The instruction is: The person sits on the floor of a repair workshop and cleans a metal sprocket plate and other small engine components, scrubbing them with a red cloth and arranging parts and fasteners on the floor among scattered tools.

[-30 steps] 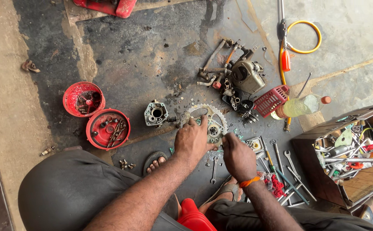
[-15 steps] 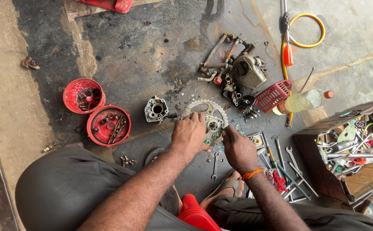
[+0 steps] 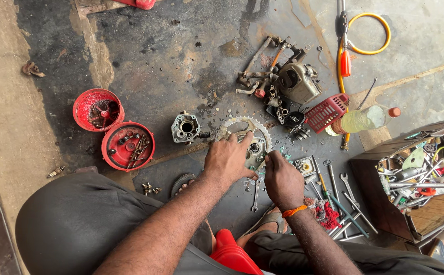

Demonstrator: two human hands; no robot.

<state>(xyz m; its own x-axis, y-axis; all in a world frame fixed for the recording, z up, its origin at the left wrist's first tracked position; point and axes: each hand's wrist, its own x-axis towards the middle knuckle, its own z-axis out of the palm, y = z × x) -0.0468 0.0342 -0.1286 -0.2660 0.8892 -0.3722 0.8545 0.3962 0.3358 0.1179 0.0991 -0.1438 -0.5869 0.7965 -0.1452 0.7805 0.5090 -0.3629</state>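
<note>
Nearest: R hand (image 3: 283,179), orange band at wrist, fingers curled shut, tips at the sprocket's (image 3: 246,137) lower-right edge; can't tell if it pinches anything. L hand (image 3: 228,159) lies on the sprocket, fingers bent down over its teeth, gripping it. Sprocket flat on oily floor w/ small hub part (image 3: 185,127) just left. Further left: 2 red bowls (image 3: 114,133) of bolts. Beyond: engine parts (image 3: 288,86), red basket (image 3: 327,113), bottle (image 3: 365,119). Toolbox (image 3: 419,178) at right.

Two red bowls (image 3: 98,109); one sprocket (image 3: 246,133); one bottle (image 3: 363,119)
</note>
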